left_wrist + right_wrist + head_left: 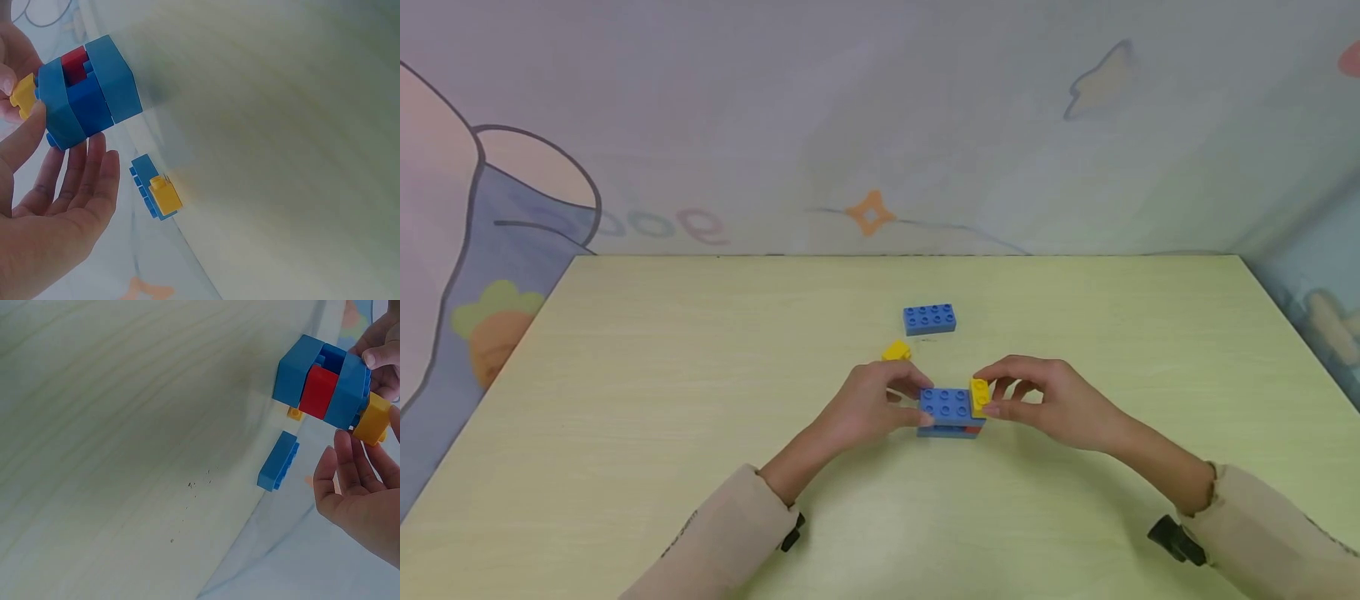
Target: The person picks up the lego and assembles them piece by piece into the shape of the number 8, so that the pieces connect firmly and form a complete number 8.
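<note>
A stack of toy building bricks stands near the middle of the table. Its top and bottom are blue bricks; a red brick and a darker blue brick sit between them. My left hand grips the top blue brick at its left end, thumb in front and fingers behind. A small yellow brick is at the right end of the top brick, pinched between thumb and fingers of my right hand. Whether the yellow brick is fully pressed down, I cannot tell.
Behind the stack, a loose blue brick lies on the table. Another yellow brick lies just beyond my left hand, partly hidden by it. A printed cloth or wall rises at the table's back edge.
</note>
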`<action>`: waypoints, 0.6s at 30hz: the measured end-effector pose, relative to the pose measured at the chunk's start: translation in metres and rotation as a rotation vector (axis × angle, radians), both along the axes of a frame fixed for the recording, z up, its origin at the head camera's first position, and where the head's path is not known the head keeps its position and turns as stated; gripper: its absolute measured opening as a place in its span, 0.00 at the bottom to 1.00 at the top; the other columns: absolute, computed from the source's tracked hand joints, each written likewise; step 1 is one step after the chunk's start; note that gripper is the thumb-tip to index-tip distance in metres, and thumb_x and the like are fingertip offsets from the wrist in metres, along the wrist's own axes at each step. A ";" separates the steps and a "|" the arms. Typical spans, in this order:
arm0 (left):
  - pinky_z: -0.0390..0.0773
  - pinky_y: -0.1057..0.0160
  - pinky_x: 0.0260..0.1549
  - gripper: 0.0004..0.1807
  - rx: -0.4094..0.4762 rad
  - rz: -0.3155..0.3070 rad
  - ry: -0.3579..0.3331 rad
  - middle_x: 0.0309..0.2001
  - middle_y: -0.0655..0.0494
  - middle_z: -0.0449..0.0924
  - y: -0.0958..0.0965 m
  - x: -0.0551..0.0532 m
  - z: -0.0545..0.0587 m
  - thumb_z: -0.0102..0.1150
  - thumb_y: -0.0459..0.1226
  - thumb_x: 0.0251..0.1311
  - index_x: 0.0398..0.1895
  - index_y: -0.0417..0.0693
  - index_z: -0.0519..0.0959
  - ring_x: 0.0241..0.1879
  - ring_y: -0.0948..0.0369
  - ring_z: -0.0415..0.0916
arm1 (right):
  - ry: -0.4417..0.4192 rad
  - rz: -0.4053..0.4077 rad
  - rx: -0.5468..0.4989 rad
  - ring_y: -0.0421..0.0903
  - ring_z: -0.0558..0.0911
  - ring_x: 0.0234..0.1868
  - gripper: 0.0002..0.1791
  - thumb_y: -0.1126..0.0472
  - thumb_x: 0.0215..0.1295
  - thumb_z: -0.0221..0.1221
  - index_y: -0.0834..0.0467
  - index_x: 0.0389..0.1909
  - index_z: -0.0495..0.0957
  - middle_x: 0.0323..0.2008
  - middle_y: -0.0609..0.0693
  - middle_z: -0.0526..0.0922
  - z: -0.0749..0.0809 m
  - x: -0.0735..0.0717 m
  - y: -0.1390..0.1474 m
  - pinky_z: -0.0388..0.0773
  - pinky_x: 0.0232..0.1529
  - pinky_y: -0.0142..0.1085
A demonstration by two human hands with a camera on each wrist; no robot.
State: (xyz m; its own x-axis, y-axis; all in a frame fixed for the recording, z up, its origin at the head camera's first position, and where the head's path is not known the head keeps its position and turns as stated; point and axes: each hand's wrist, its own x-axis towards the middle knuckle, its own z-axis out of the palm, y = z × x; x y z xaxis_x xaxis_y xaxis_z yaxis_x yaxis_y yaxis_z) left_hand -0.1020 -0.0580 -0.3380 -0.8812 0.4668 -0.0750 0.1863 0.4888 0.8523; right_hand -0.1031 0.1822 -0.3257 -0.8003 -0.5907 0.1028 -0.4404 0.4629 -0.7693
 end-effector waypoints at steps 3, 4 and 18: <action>0.76 0.61 0.44 0.14 -0.003 -0.001 0.003 0.39 0.55 0.78 0.000 0.000 0.000 0.66 0.33 0.50 0.42 0.41 0.79 0.42 0.56 0.76 | -0.010 -0.001 0.012 0.43 0.76 0.37 0.17 0.66 0.55 0.63 0.63 0.47 0.77 0.38 0.47 0.79 0.001 0.000 0.000 0.76 0.38 0.32; 0.76 0.61 0.44 0.14 -0.003 -0.001 0.003 0.39 0.55 0.78 0.000 0.000 0.000 0.66 0.33 0.50 0.42 0.41 0.79 0.42 0.56 0.76 | -0.013 -0.002 0.016 0.43 0.76 0.37 0.17 0.66 0.55 0.63 0.63 0.47 0.77 0.38 0.47 0.79 0.001 -0.001 0.000 0.76 0.38 0.32; 0.76 0.62 0.44 0.15 -0.008 0.005 -0.004 0.40 0.54 0.78 -0.001 0.000 -0.001 0.66 0.33 0.50 0.42 0.40 0.78 0.42 0.56 0.75 | -0.008 0.011 0.011 0.44 0.76 0.36 0.16 0.66 0.53 0.64 0.63 0.45 0.78 0.38 0.48 0.80 -0.001 -0.003 0.000 0.77 0.37 0.33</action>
State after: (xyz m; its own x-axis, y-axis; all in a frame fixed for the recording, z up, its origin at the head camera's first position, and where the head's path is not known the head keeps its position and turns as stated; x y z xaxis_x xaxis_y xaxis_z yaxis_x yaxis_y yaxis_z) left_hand -0.1019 -0.0585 -0.3387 -0.8833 0.4615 -0.0825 0.1803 0.4968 0.8489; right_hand -0.1062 0.1818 -0.3264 -0.7948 -0.6002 0.0899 -0.4392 0.4666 -0.7677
